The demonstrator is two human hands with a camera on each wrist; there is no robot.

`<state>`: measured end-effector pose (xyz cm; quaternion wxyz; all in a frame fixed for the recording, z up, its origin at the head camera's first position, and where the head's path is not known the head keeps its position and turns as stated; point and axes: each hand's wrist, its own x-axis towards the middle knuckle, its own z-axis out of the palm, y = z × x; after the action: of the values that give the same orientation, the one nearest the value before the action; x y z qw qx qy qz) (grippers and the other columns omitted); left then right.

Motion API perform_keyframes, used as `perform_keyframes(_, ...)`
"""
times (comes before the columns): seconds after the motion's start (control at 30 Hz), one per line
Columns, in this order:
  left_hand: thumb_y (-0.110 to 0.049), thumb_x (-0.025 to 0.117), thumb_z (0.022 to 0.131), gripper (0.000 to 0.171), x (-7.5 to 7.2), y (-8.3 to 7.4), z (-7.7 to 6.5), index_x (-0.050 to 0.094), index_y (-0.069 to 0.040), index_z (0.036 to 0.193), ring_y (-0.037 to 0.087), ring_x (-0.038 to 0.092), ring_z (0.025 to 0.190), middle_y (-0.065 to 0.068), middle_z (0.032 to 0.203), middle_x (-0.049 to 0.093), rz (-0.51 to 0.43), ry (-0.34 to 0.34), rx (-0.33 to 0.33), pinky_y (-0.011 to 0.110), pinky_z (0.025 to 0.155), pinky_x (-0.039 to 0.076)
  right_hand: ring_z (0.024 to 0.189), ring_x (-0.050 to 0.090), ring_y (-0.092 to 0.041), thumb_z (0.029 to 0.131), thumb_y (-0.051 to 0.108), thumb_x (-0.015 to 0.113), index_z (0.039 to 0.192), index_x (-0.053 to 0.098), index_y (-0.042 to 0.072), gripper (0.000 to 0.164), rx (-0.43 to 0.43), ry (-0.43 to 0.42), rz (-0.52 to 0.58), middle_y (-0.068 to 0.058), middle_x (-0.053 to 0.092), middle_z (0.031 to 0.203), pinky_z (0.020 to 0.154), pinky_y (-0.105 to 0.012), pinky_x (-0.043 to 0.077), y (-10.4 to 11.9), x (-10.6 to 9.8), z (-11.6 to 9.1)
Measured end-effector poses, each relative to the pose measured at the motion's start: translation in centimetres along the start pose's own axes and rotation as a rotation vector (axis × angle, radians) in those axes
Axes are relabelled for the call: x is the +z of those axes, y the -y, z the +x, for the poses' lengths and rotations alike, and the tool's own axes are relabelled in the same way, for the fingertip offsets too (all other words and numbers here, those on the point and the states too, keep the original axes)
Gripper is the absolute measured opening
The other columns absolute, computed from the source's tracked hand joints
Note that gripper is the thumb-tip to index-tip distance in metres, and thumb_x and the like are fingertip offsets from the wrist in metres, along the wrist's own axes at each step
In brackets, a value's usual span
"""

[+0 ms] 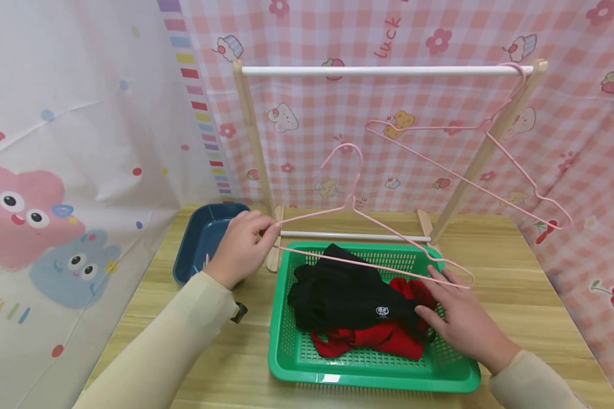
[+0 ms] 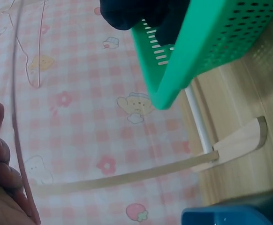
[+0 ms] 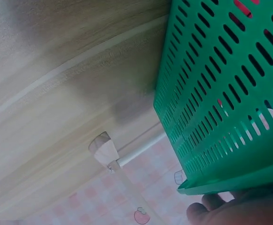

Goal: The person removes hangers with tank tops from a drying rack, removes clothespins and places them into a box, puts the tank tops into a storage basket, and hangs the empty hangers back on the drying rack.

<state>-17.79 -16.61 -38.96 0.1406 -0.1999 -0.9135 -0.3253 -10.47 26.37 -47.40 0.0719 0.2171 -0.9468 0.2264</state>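
A pink hanger (image 1: 389, 265) is tilted above the green basket (image 1: 373, 379), its hook pointing up. My left hand (image 1: 245, 247) pinches its left end between thumb and fingers. My right hand (image 1: 471, 321) is over the basket's right side, fingers extended and thumb spread toward the black garment (image 1: 337, 289). The hanger's right end crosses in front of the right fingers; whether they touch it I cannot tell. Under the black garment, which bears a small white print, is a red garment (image 1: 384, 339). In the right wrist view the right fingertips (image 3: 211, 201) show beside the basket's rim.
Behind the basket stands a wooden rack with a white top rail (image 1: 384, 71); a second pink hanger (image 1: 430, 128) hangs at its right end. A dark blue tray (image 1: 194, 238) holding small clips stands at the left. A small dark object (image 1: 239, 313) lies near the left sleeve.
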Motion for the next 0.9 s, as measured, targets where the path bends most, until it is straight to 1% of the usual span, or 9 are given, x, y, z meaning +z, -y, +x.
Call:
perform_keyframes(0.1,-0.025,0.057,0.109,0.038,0.4,-0.2,0.8,0.060,-0.016,0.072,0.021,0.047,0.078,0.002,0.074,0.050,-0.042,-0.011,-0.004,0.038,0.077,0.038,0.147,0.034,-0.061,0.094,0.032,0.080,0.152,0.052,0.003,0.071,0.026,0.028,-0.008,-0.033,0.043,0.159,0.110,-0.076,0.033,-0.1,0.2,0.0)
perform_keyframes(0.2,-0.024,0.058,0.109,0.039,0.7,-0.5,1.7,0.057,-0.015,0.071,0.022,0.047,0.078,0.003,0.076,0.049,-0.076,-0.010,-0.007,0.038,0.076,0.039,0.149,0.030,-0.058,0.096,0.036,0.078,0.155,0.046,0.000,0.077,0.059,0.065,-0.011,-0.033,0.038,0.163,0.112,-0.075,0.032,-0.1,0.3,-0.2)
perform_keyframes(0.3,-0.024,0.057,0.109,0.039,1.1,-0.6,2.6,0.058,-0.015,0.072,0.023,0.048,0.079,0.004,0.078,0.051,-0.089,0.001,-0.016,0.039,0.078,0.040,0.152,0.024,-0.056,0.098,0.039,0.075,0.158,0.042,-0.001,0.079,0.094,0.099,0.005,-0.031,0.032,0.167,0.115,-0.073,0.029,-0.1,0.4,-0.4)
perform_keyframes(0.4,-0.027,0.055,0.110,0.039,1.3,-0.6,3.5,0.059,-0.015,0.073,0.024,0.049,0.080,0.005,0.080,0.053,-0.092,0.015,-0.035,0.039,0.077,0.040,0.154,0.020,-0.058,0.099,0.041,0.073,0.158,0.041,-0.001,0.079,0.110,0.112,0.017,-0.031,0.028,0.168,0.119,-0.073,0.024,-0.1,0.6,-0.5)
perform_keyframes(0.5,-0.031,0.053,0.111,0.041,1.5,-0.7,4.4,0.060,-0.014,0.075,0.024,0.050,0.083,0.004,0.083,0.054,-0.108,0.024,-0.045,0.039,0.077,0.041,0.153,0.019,-0.059,0.100,0.043,0.071,0.159,0.041,0.000,0.079,0.116,0.112,0.018,-0.032,0.028,0.168,0.120,-0.072,0.021,-0.1,0.8,-0.5)
perform_keyframes(0.63,-0.032,0.052,0.111,0.042,1.6,-1.1,5.8,0.059,-0.015,0.074,0.023,0.050,0.084,0.005,0.083,0.054,-0.142,0.026,-0.037,0.039,0.077,0.042,0.153,0.019,-0.059,0.099,0.043,0.072,0.158,0.042,0.000,0.079,0.123,0.095,0.016,-0.032,0.028,0.168,0.120,-0.072,0.019,0.0,0.8,-0.6)
perform_keyframes(0.77,-0.029,0.052,0.111,0.043,1.6,-1.6,7.0,0.057,-0.013,0.072,0.027,0.048,0.069,0.007,0.075,0.050,-0.196,0.021,-0.012,0.038,0.065,0.041,0.152,0.020,-0.059,0.099,0.043,0.073,0.157,0.043,0.000,0.078,0.127,0.080,0.001,-0.032,0.029,0.168,0.119,-0.073,0.020,-0.1,0.8,-0.6)
perform_keyframes(0.83,-0.029,0.052,0.112,0.043,1.6,-1.9,7.6,0.057,-0.012,0.072,0.027,0.046,0.065,0.007,0.074,0.049,-0.218,0.019,-0.010,0.037,0.062,0.041,0.152,0.021,-0.059,0.098,0.043,0.073,0.157,0.044,0.001,0.078,0.124,0.070,-0.010,-0.031,0.031,0.167,0.118,-0.072,0.022,-0.1,0.8,-0.6)
perform_keyframes(0.9,-0.030,0.052,0.112,0.042,1.6,-2.1,8.0,0.060,-0.012,0.075,0.027,0.047,0.065,0.007,0.076,0.050,-0.238,0.020,-0.016,0.037,0.062,0.041,0.151,0.023,-0.059,0.098,0.043,0.074,0.157,0.044,0.001,0.078,0.119,0.059,-0.015,-0.032,0.032,0.166,0.117,-0.073,0.023,-0.1,0.9,-0.6)
